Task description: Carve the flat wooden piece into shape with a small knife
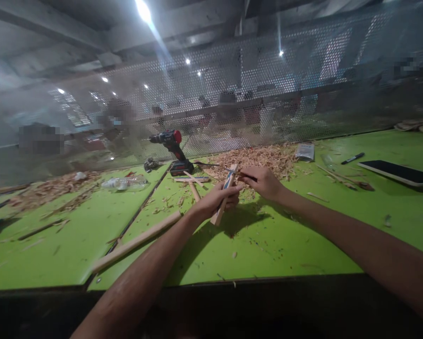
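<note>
My left hand (220, 197) grips a short wooden stick (216, 217) that stands tilted on the green table (267, 249). Its upper end (231, 172) carries blue marks. My right hand (264, 181) holds a thin dark blade-like tool (214, 165) whose tip points left across the stick's top. Both hands meet just in front of a heap of wood shavings (264, 157).
A red and black cordless drill (172, 146) stands behind the hands. A long wooden slat (137, 242) lies to the left, with short sticks (192, 180) near the drill. A plastic bottle (124, 183), pen (352, 158), dark tablet (398, 172) and perforated metal screen (267, 89) are also in view.
</note>
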Demonstrator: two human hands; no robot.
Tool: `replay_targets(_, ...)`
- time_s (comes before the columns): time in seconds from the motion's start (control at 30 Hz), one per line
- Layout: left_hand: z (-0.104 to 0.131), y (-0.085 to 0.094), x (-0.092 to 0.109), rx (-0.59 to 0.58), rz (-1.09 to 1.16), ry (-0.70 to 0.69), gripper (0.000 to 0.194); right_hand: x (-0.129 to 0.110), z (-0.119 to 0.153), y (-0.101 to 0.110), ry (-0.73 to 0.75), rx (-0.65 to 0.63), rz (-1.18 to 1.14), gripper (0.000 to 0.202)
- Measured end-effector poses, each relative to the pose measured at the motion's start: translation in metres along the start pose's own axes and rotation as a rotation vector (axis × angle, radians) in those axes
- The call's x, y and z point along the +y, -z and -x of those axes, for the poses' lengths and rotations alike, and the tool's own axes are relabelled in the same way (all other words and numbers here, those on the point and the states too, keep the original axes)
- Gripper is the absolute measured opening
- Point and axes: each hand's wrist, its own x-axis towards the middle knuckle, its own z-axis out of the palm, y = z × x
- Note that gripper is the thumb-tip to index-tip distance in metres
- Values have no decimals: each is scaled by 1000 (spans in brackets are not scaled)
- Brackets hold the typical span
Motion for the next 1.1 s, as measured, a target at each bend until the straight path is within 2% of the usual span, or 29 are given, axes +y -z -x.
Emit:
replay_targets(0.2,-1,4,-1,-20,13,66,56,15,0,2,50,-9,51,28)
replay_targets(0.4,0,7,-1,-27,-26,84,54,28,-1,6,32,-30,90,28)
replay_targets(0.63,-2,14,-3,-45,-97,56,53,24,-4,13,-46,4,-14,16)
replay_targets(0.7,-1,15,-2,-50,-122,52,55,27,-4,16,-93,19,-50,13)
replay_targets(0.87,5,15,2,-141,-167,53,59,54,-1,36,-362,145,-34,13)
replay_targets(0.93,5,15,2,-124,-122,34,56,58,-1,44,-390,200,-38,16)
replay_targets(1.0,4,17,1,-85,-84,27,53,52,-3,46,-372,200,-88,22)
replay_targets(1.1,2,19,0,-40,-32,16,49,27,-6,38,-330,96,-200,34)
